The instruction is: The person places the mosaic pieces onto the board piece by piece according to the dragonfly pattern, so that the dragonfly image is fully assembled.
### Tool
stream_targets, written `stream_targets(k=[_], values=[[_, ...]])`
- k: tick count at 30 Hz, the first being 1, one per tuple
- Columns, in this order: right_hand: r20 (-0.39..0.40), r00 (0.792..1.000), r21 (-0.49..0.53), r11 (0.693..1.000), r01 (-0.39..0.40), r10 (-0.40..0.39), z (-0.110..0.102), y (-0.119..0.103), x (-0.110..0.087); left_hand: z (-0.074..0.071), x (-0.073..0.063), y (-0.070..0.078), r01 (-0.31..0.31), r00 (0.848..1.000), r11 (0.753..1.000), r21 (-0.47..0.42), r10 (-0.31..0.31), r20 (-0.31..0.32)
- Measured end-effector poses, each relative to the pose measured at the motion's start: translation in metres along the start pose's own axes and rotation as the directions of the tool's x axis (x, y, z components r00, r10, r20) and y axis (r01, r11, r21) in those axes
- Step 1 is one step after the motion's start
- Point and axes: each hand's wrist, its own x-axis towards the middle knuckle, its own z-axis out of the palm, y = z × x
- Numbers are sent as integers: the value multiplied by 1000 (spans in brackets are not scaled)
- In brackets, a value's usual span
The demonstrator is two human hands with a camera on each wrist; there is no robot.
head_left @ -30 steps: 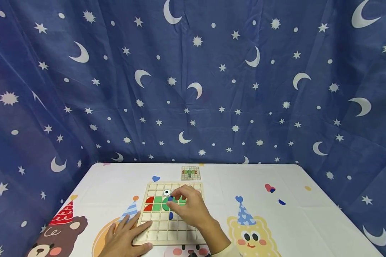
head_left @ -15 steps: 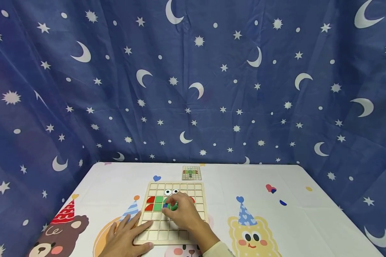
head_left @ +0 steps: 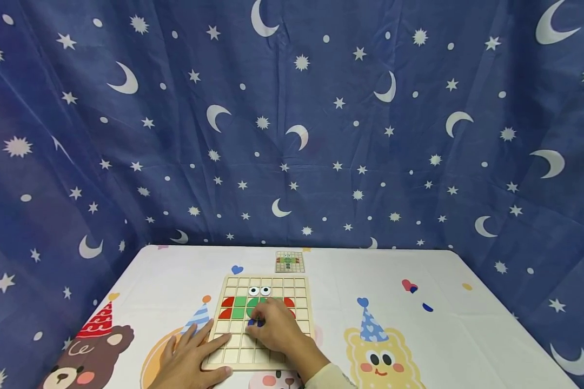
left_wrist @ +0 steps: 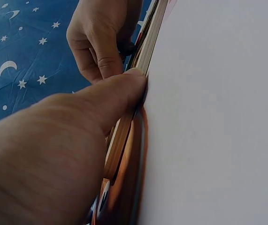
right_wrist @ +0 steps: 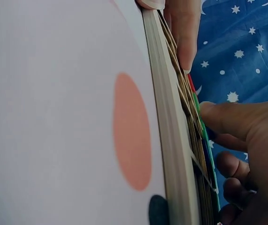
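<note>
A wooden grid board (head_left: 233, 356) lies on the table with colored puzzle tiles in its squares. My left hand (head_left: 190, 356) rests with spread fingers on its left side, the thumb at the near edge, as the left wrist view also shows. My right hand (head_left: 279, 327) is over the middle of the board and pinches a dark blue tile (head_left: 251, 322) just below the green round tile (head_left: 252, 308). More blue shows under its fingers. Red tiles (head_left: 227, 308), green square tiles (head_left: 239, 308) and two eye tiles (head_left: 265, 291) sit in the grid. The right hand partly hides the other green tiles.
Behind the board lies a small pattern card (head_left: 289, 262) with a similar picture. Two blue half-round tiles lie loose at the right, one tile (head_left: 427, 307) on the white cloth and another tile (head_left: 413, 289) over a printed heart. A starry blue curtain (head_left: 292, 135) hangs behind the table.
My right hand has moved down the board from near the eye tiles to below the green round tile, bringing the blue tile along. The left hand stays on the board's left side.
</note>
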Motion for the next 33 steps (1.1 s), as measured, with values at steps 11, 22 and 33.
stream_targets(k=[11,22,33], values=[[0,998,-109,992,62,-62,-2,-2,-3,1,0,0,-10,1000,1000,10,10,-12],[-36,998,33,998,57,-55,-23,-1,-5,0,1,3,18,1000,1000,-4,-17,14],[-174,975,153,974,165,-138,-90,-5,-14,-1,1,1,4,1000,1000,13,-4,7]])
